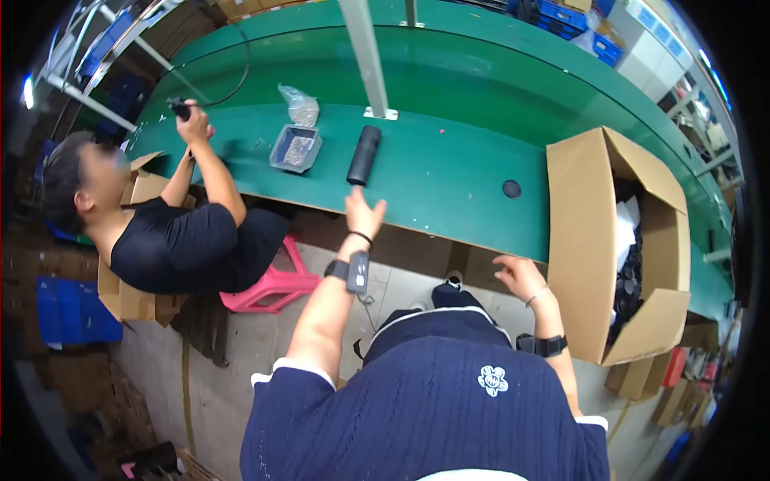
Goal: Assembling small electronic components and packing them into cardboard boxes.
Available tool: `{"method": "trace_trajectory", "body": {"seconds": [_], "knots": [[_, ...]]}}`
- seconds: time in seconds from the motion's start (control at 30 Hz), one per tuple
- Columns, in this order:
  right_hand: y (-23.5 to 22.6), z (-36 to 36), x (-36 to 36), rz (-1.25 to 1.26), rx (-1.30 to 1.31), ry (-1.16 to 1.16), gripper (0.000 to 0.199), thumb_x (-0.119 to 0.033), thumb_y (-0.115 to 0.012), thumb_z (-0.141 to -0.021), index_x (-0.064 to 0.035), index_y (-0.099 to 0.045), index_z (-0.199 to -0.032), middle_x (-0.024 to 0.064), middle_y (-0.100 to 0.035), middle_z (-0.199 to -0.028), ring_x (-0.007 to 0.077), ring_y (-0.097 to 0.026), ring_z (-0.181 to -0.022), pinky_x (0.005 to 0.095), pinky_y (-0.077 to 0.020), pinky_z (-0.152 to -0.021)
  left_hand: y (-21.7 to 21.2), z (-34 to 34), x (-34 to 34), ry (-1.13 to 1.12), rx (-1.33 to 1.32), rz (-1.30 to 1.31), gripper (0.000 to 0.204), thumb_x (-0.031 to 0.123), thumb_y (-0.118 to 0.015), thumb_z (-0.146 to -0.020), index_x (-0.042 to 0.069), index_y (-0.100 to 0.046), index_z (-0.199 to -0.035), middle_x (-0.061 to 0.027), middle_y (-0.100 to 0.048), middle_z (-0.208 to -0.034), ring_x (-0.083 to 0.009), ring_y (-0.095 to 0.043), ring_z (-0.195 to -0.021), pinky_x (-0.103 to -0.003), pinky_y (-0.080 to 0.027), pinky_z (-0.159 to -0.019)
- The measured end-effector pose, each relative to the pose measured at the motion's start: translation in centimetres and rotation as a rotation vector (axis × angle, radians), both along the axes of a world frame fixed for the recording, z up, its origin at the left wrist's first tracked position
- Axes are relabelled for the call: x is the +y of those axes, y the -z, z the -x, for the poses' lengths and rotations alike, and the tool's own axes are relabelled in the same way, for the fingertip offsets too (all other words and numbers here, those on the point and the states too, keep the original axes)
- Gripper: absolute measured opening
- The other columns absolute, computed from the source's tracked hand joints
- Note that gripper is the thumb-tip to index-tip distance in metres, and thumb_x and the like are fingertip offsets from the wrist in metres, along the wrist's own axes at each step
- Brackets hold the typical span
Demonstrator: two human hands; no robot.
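Note:
A black cylinder (365, 155) lies on the green workbench (433, 188). My left hand (363, 212) reaches over the bench's front edge toward its near end, thumb spread and fingers apart. The fingertips are right at that end; whether they touch it I cannot tell. My right hand (520, 278) hovers by the front edge near the big cardboard box, fingers loosely bent and apart, holding nothing. A small black disc (512, 189) lies flat on the bench between the cylinder and that box.
The open cardboard box (573, 248) at right holds black parts and white paper. A grey bin (282, 152) of small pieces and a clear plastic bag (301, 106) stand left of the cylinder. A co-worker (172, 248) holds a black tool by a pink stool (277, 280). A metal post (366, 60) rises behind.

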State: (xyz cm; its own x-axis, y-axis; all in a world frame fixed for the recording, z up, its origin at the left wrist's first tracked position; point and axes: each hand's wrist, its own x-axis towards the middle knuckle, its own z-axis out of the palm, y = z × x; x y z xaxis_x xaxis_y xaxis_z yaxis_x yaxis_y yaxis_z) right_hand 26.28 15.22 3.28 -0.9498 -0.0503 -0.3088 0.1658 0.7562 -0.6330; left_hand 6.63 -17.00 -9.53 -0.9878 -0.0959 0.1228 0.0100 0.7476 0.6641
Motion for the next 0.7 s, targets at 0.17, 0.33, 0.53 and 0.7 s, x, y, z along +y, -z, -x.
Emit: {"method": "trace_trajectory", "body": {"seconds": [0.17, 0.33, 0.53, 0.7], "knots": [[2.0, 4.5, 5.9, -0.067, -0.023, -0.064, 0.028, -0.015, -0.065, -0.077, -0.0051, -0.065, -0.104, 0.0170, -0.066, -0.081, 0.0334, -0.064, -0.080, 0.0410, -0.0502, -0.074, 0.6, 5.9, 0.1, -0.319, -0.145, 0.196, 0.095, 0.040, -0.084, -0.059, -0.003, -0.036, -0.129, -0.0261, -0.047, -0.123, -0.0411, -0.046, -0.114, -0.049, -0.042, -0.095], [3.2, 6.7, 9.6, -0.087, 0.103, -0.024, 0.026, -0.016, -0.065, -0.079, -0.0052, -0.065, -0.103, 0.0164, -0.066, -0.084, 0.0325, -0.064, -0.081, 0.0399, -0.0504, -0.075, 2.7, 9.2, -0.8, -0.118, -0.042, 0.028, 0.063, 0.027, -0.082, -0.063, -0.007, -0.053, -0.107, -0.0220, -0.061, -0.091, -0.0341, -0.060, -0.076, -0.041, -0.048, -0.074], [-5.3, 5.8, 17.0, -0.064, 0.479, 0.634, 0.015, -0.015, -0.060, -0.081, -0.0013, -0.064, -0.086, 0.0142, -0.064, -0.074, 0.0237, -0.064, -0.071, 0.0331, -0.0495, -0.066, -7.0, 8.9, 6.6, 0.151, 0.247, -0.187, 0.054, 0.013, -0.079, -0.070, -0.003, -0.051, -0.113, -0.0137, -0.060, -0.099, -0.0218, -0.058, -0.090, -0.032, -0.046, -0.085], [-5.0, 2.4, 30.2, -0.537, 0.177, 1.105, 0.017, -0.020, -0.061, -0.080, -0.0042, -0.068, -0.081, 0.0184, -0.066, -0.082, 0.0351, -0.065, -0.082, 0.0414, -0.0519, -0.076, -9.3, 11.3, 13.6, 0.466, 0.053, -0.420, 0.054, 0.008, -0.079, -0.068, 0.000, -0.053, -0.114, -0.0083, -0.059, -0.101, -0.0157, -0.057, -0.090, -0.029, -0.046, -0.084]]}}
